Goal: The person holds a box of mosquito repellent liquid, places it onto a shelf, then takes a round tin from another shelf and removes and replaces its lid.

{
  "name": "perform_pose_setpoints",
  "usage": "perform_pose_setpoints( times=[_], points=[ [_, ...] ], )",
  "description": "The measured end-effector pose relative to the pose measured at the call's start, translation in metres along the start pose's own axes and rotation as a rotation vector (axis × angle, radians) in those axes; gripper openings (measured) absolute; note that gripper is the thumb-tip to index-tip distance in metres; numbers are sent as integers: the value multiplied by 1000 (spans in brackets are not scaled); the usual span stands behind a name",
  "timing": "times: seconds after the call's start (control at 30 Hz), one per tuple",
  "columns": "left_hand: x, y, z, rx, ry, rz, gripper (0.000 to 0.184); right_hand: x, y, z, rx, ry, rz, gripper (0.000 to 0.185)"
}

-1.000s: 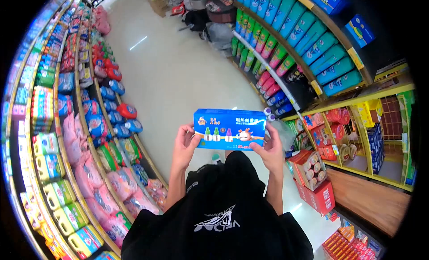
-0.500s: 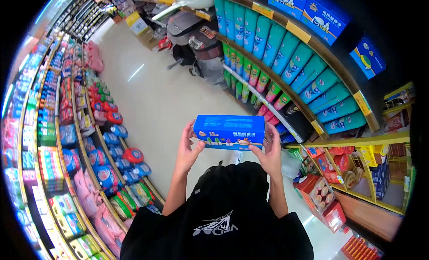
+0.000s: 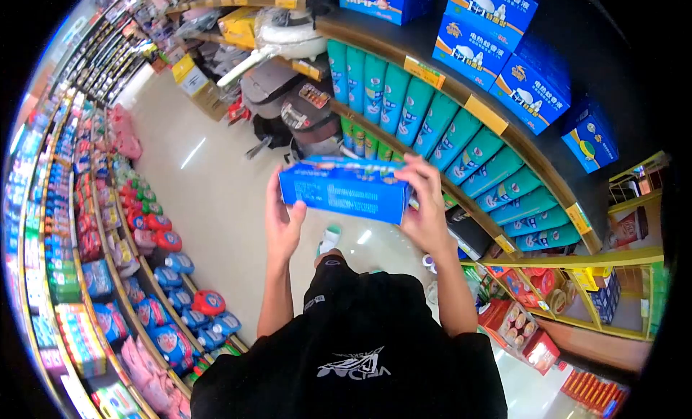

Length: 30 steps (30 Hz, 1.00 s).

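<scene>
A blue mosquito repellent liquid box is held up in front of my chest, tilted down towards its right end. A side with small white print faces me, and its picture side shows only as a narrow strip along the top. At the box's left end, my left hand grips with the thumb on the near side. My right hand holds the right end, fingers over the top corner and thumb below. Similar blue boxes stand on the upper shelf to the right.
Teal spray cans fill the curved shelf on the right, above a yellow rack. A white-handled pan juts out towards the aisle. On the left, shelves hold blue detergent bottles. Pale floor runs between.
The box has tipped in my hands, so its picture side has turned upward and the small-print side faces me. Both hands have risen with it, and one foot has come into view.
</scene>
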State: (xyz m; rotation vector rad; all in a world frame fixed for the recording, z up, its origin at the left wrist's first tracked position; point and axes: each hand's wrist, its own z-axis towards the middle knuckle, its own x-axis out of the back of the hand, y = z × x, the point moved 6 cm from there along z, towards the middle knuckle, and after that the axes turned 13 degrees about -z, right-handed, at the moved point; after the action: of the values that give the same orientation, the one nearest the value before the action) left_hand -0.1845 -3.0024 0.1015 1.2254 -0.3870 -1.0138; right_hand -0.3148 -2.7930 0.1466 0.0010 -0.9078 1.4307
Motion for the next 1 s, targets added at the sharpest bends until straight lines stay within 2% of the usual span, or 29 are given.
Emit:
perform_pose_setpoints(
  times=[0.1, 0.2, 0.33, 0.4, 0.5, 0.6, 0.67, 0.7, 0.9, 1.0],
  points=[
    [-2, 13, 90, -134, -134, 15, 82, -6, 2, 64, 67, 135, -246, 57],
    [-17, 40, 185, -297, -297, 52, 83, -16, 17, 131, 35, 308, -302, 54],
    [-45, 54, 296, -263, -410, 134, 80, -28, 49, 207, -51, 496, -500, 57],
    [-58, 33, 345, -423, -485, 272, 80, -33, 70, 234, -98, 524, -624, 59],
    [-68, -8, 391, -530, -457, 461, 80, -46, 106, 257, -405, 359, -619, 67],
    [-76, -20, 410, -591, -419, 503, 76, -61, 154, 271, -629, 169, -634, 77],
    [-80, -29, 416, -721, -462, 720, 69, -65, 169, 277, -609, 181, -662, 82],
    [-82, -29, 415, -721, -460, 734, 64, -68, 171, 281, -603, 192, -678, 81],
    [-86, -30, 420, -711, -405, 812, 70, -88, 174, 297, -695, 233, -745, 81],
    [-89, -30, 418, -710, -411, 806, 72, -90, 176, 295, -650, 252, -722, 84]
  ],
)
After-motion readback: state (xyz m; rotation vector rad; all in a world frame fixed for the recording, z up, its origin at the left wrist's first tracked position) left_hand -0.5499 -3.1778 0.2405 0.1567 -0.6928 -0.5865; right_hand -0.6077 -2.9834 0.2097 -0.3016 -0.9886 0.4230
